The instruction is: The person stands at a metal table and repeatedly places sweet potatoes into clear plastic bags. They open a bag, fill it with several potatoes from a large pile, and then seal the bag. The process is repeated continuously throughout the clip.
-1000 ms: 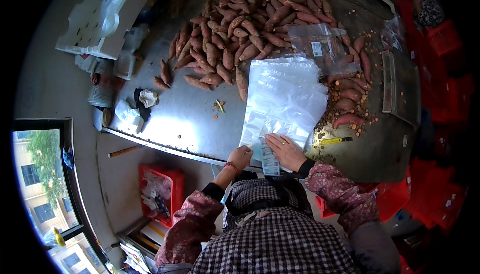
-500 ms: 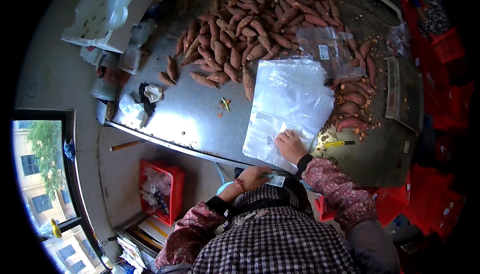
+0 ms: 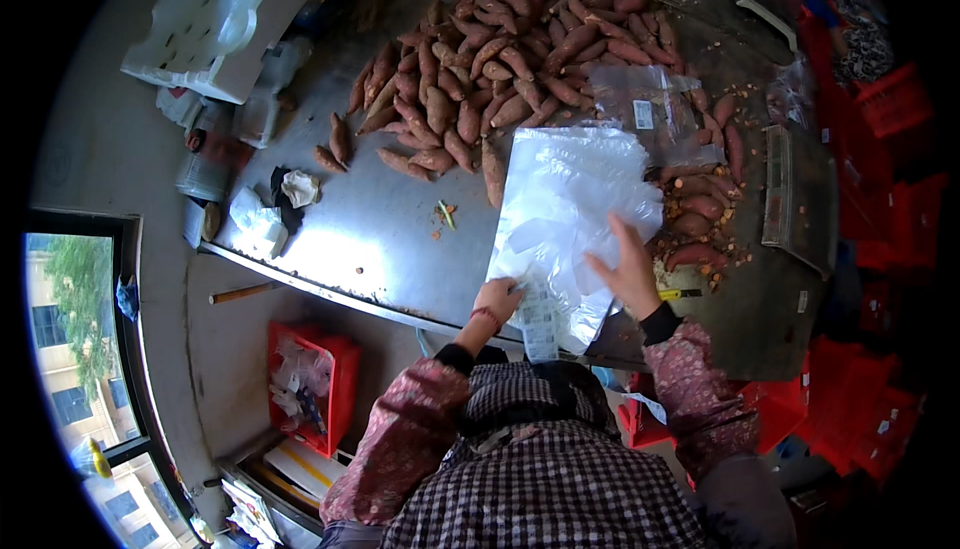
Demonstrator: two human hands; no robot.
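Note:
A stack of clear plastic bags (image 3: 560, 189) lies flat near the front edge of the metal table. My left hand (image 3: 497, 301), closed in a pinch at the stack's near left corner, holds a strip of printed labels (image 3: 540, 324) that hangs toward me. Over the right side of the bags, my right hand (image 3: 632, 274) is open, thumb and fingers apart and nothing between them. Just right of that wrist lies a yellow cutter (image 3: 680, 294), partly covered by the sleeve. A large heap of sweet potatoes (image 3: 450, 89) spreads behind the bags.
Another clear bag with a label (image 3: 650, 114) lies at the heap's right. Several sweet potatoes (image 3: 697, 226) and cut bits sit right of the stack. A red crate (image 3: 345, 389) with plastic scraps stands below the table at left. Red crates (image 3: 860, 399) are piled at right.
My left hand has moved forward from the table edge to the bags, and more of the label strip shows. My right hand has lifted off the stack, shifted right and opened.

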